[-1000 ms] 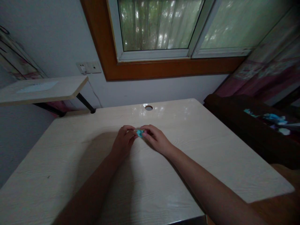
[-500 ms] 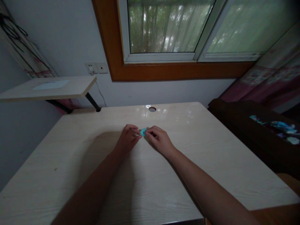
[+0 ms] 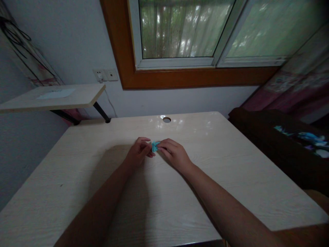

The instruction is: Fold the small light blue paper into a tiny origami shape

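Observation:
A small turquoise piece of folded paper [image 3: 154,146] shows between my two hands, above the middle of the desk. My left hand [image 3: 140,150] is closed at the paper's left side, its thumb and fingers pinched at the edge. From the right, my right hand [image 3: 174,152] pinches the paper between thumb and fingertips. Angular folds show on the paper's face; its edges are partly hidden by the fingers.
The pale wood desk [image 3: 180,199] spreads around my forearms, with a round cable hole [image 3: 167,120] near its back edge. At the left a raised shelf [image 3: 84,97] stands on black legs. A dark brown surface [image 3: 267,137] with colourful items lies to the right.
The paper has turned and shifted slightly left, now showing a more angular face. My left thumb and fingers have changed their hold, and my right fingertips have followed a little left.

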Demonstrator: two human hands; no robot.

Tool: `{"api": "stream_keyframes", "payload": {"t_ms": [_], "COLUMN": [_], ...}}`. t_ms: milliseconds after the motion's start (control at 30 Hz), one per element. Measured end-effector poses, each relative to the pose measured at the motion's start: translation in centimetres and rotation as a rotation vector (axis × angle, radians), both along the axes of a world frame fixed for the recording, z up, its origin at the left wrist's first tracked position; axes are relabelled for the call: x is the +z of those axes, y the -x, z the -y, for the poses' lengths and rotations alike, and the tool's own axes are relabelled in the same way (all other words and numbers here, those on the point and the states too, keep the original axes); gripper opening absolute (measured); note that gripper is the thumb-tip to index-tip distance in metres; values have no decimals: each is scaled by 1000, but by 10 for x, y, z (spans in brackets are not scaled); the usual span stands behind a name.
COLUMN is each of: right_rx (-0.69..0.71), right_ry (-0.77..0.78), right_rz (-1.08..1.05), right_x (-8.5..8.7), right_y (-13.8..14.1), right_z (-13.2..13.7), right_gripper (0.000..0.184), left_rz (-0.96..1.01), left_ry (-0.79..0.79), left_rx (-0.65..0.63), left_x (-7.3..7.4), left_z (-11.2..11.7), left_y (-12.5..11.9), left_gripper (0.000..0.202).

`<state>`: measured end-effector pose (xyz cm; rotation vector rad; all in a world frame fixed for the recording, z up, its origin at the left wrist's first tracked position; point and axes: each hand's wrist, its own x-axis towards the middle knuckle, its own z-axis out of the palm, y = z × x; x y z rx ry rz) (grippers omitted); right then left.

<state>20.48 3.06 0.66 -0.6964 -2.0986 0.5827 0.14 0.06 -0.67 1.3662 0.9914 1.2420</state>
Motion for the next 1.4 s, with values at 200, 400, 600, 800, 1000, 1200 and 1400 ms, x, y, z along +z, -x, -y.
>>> {"api": "stream_keyframes", "payload": {"t_ms": [200,400,600,800,1000,1200,1400], "right_rx": [37,-57,-61,-66,-59,-15,13], "right_ry": [20,155,247,168,154,111,3], "right_rz": [-15,-19,-94,-82,-237,-332,-270], "right_x": [-4,-8,-12,-4,-8,-7,-3], "right_y": [1,3,7,6,7,7,5], "right_z": [-1,2,2,3,0,0,3], "right_gripper": [21,10,19,13,11,10,11], "left_rz": [-17,-48,-204,-536,-681,-817,-813], "left_ry": [22,13,-23,-171,-329,-595,-656], "left_rx": [-77,-75,-63,103,228,255,286], "left_x": [-7,-12,-10,-5,-1,-5,-7], "left_z": [-2,-3,-2,4,6,5,5], "left_y": [2,2,3,-2,-5,-2,-2], "left_gripper": [35,33,38,30,26,21,33]}}
